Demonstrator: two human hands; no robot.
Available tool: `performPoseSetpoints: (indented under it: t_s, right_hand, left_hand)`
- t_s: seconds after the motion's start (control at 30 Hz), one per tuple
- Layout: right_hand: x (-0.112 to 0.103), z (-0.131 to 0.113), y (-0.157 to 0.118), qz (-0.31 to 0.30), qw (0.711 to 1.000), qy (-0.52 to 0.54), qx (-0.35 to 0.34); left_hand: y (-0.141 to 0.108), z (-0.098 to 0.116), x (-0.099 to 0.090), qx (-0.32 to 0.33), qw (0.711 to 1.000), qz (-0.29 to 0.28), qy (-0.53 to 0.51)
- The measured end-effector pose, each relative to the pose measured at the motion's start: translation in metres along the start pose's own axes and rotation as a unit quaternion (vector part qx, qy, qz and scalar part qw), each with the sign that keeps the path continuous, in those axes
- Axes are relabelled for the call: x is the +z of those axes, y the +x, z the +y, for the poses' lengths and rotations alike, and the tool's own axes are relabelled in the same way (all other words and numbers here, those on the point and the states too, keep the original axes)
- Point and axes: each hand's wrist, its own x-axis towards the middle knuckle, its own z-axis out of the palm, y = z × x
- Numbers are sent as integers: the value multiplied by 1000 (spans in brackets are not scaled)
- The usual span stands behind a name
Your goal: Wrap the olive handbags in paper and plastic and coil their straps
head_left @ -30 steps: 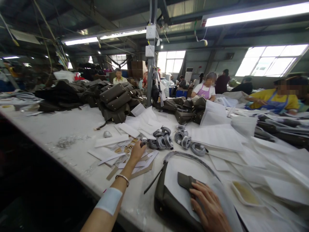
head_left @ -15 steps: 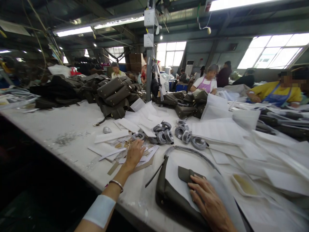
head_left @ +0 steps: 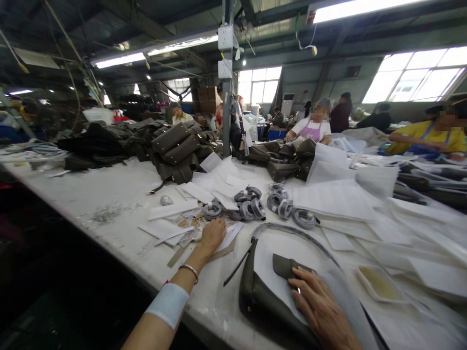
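A dark olive handbag [head_left: 251,291] lies at the front edge of the table, its wrapped strap [head_left: 310,236] arched behind it. White sheet [head_left: 266,272] covers part of its front, and a small dark flap or pouch [head_left: 284,265] rests over the sheet. My right hand [head_left: 321,301] lies on the bag with fingers stretched out, fingertips at the flap. Farther left, my left hand [head_left: 213,236] reaches into loose white paper strips [head_left: 231,236] and small clear packets [head_left: 188,237]. Its fingers are curled down; what they pinch, if anything, is hidden.
Coiled wrapped straps [head_left: 251,209] lie behind my hands. Dark bags [head_left: 175,146] are heaped at the back near a metal post [head_left: 226,107]. White foam sheets [head_left: 335,194] and a shallow tray [head_left: 379,283] are on the right. Co-workers [head_left: 314,124] sit across the table.
The view has shifted slightly, moving most things a little right and down. My left hand's fingers have curled in more at the paper strips. My right hand stays on the bag.
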Motion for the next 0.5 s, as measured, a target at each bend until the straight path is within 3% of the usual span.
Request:
performPoseSetpoints:
  t_s: [0.2,0.5]
  right_hand:
    - [2,2,-2,7,1000,-5,-3]
    - [4,5,-3,30,999,-10,-20]
  left_hand:
    - [5,-5,3,-15,999,13,-40]
    - [8,-49,-11,-61,984,47,-161]
